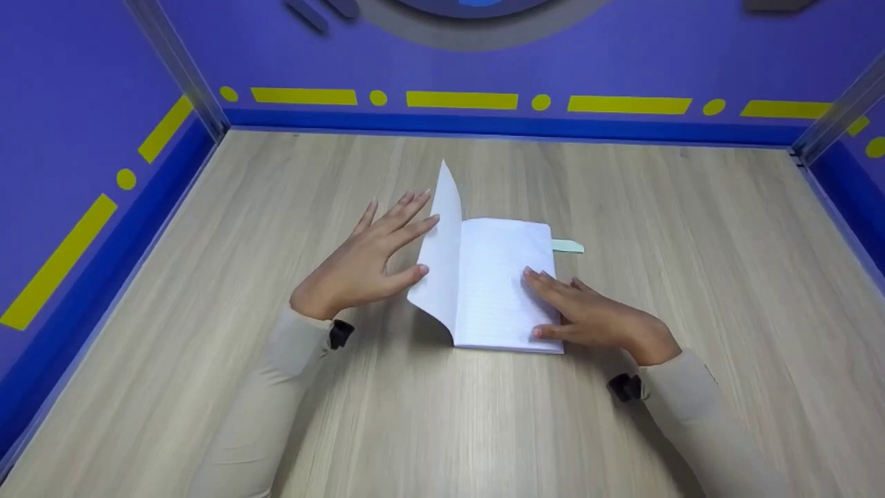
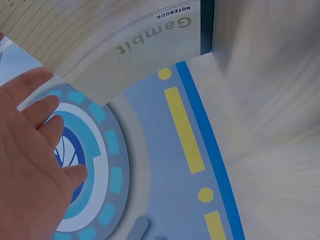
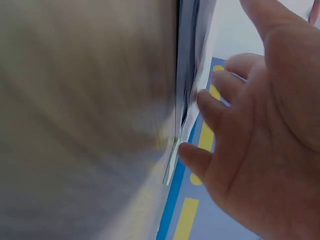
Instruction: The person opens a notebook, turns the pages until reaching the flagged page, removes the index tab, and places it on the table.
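A notebook (image 1: 506, 290) with ruled white pages lies open on the table. One leaf (image 1: 442, 256) stands up and curves along its left side. My left hand (image 1: 373, 256) is at that leaf, fingers spread and thumb at its lower outer edge. "Gambit NOTEBOOK" is printed upside down on the ruled paper (image 2: 135, 45) in the left wrist view, above the left hand (image 2: 35, 150). With fingers extended, my right hand (image 1: 594, 318) rests on the right page near its outer edge. The right wrist view shows the notebook's page edges (image 3: 192, 65) beside the right hand (image 3: 260, 130).
A pale green tab (image 1: 568, 246) sticks out from the notebook's right side. The wood-grain table (image 1: 332, 429) is bounded by a purple and blue back panel (image 1: 470, 121) with yellow marks, and by side panels. Dark wrist devices (image 1: 341, 334) sit at both sleeves.
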Tool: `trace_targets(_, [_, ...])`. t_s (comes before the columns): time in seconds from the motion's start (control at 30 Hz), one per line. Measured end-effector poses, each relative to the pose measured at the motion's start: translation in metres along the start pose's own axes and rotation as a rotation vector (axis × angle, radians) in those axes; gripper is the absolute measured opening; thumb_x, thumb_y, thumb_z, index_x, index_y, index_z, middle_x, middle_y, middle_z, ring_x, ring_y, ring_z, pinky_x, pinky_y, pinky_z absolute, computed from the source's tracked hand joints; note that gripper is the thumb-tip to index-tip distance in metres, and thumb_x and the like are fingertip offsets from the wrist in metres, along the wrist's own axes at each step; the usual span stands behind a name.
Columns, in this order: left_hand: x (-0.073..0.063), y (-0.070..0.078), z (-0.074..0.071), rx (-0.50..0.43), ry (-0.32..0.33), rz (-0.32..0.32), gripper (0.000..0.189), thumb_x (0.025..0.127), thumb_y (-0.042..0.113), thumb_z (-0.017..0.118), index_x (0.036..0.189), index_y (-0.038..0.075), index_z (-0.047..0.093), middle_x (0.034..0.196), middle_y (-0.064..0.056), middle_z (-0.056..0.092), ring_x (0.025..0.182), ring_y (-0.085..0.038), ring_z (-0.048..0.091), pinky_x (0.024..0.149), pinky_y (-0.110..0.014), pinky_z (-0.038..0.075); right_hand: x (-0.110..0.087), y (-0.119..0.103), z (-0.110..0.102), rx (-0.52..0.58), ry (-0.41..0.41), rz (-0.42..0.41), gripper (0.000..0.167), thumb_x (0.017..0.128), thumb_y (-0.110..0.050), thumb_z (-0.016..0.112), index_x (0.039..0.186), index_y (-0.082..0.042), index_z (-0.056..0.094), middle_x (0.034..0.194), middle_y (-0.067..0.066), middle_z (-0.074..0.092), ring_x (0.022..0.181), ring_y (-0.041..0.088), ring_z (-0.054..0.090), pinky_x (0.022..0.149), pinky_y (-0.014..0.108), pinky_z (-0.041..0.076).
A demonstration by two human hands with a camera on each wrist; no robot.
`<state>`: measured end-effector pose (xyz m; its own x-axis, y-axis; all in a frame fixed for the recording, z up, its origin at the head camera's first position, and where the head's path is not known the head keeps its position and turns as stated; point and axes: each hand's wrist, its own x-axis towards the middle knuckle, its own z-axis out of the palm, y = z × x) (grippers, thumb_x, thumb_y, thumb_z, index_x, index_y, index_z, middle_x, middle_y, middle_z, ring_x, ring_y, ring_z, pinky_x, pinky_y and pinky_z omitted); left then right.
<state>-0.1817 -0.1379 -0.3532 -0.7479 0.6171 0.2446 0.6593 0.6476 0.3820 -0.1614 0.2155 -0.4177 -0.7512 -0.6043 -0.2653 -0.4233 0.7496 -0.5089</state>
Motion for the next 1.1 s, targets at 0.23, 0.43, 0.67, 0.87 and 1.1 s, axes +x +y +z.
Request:
trace_targets(0.23, [-0.006, -0.007, -0.001, -0.016, -0.011, -0.037, 0.06, 0.092, 0.032, 0.053, 0.149, 0.02, 0.038, 0.161, 0.007, 0.017, 0.15, -0.015, 0.011, 0.119, -0.055, 0.003, -0.002, 0.004, -0.003, -0.054, -0.057, 0.025, 0.09, 0.089, -0.049, 0.06, 0.155, -0.011, 0.011, 0.163, 0.008, 0.008, 0.15, 0.03, 0.008, 0.116, 0.06, 0.002])
trace_targets(0.43, [-0.012, -0.014, 0.002, 0.006, -0.062, -0.082, 0.066, 0.091, 0.04, 0.055, 0.15, 0.018, 0.035, 0.162, 0.004, 0.014, 0.15, -0.017, 0.009, 0.119, -0.055, 0.003, -0.001, 0.006, -0.005, -0.065, -0.07, 0.028, 0.091, 0.087, -0.049, 0.063, 0.155, -0.013, 0.013, 0.163, 0.006, 0.008, 0.15, 0.029, 0.008, 0.117, 0.06, 0.002])
trace_targets(0.67, [-0.018, -0.024, 0.007, 0.033, -0.147, -0.175, 0.078, 0.088, 0.052, 0.058, 0.152, 0.018, 0.03, 0.163, 0.002, 0.007, 0.151, -0.019, 0.003, 0.119, -0.055, 0.001, -0.003, 0.012, -0.006, -0.043, -0.072, 0.017, 0.092, 0.087, -0.048, 0.064, 0.155, -0.013, 0.014, 0.163, 0.008, 0.007, 0.149, 0.031, 0.008, 0.116, 0.06, 0.006])
trace_targets(0.87, [-0.023, -0.035, 0.014, 0.037, -0.244, -0.226, 0.088, 0.084, 0.057, 0.063, 0.153, 0.016, 0.026, 0.163, -0.001, 0.005, 0.151, -0.023, 0.002, 0.119, -0.054, 0.001, -0.006, 0.016, -0.007, -0.01, -0.074, 0.006, 0.092, 0.087, -0.048, 0.064, 0.155, -0.012, 0.013, 0.163, 0.008, 0.006, 0.149, 0.033, 0.006, 0.116, 0.061, 0.004])
trace_targets(1.1, [-0.024, -0.041, 0.025, 0.013, -0.396, -0.291, 0.104, 0.075, 0.063, 0.069, 0.154, 0.015, 0.021, 0.163, -0.004, 0.003, 0.15, -0.024, -0.001, 0.119, -0.054, 0.001, -0.004, 0.014, -0.008, -0.017, -0.074, 0.002, 0.092, 0.087, -0.047, 0.064, 0.154, -0.01, 0.014, 0.163, 0.011, 0.005, 0.149, 0.033, 0.005, 0.116, 0.062, 0.004])
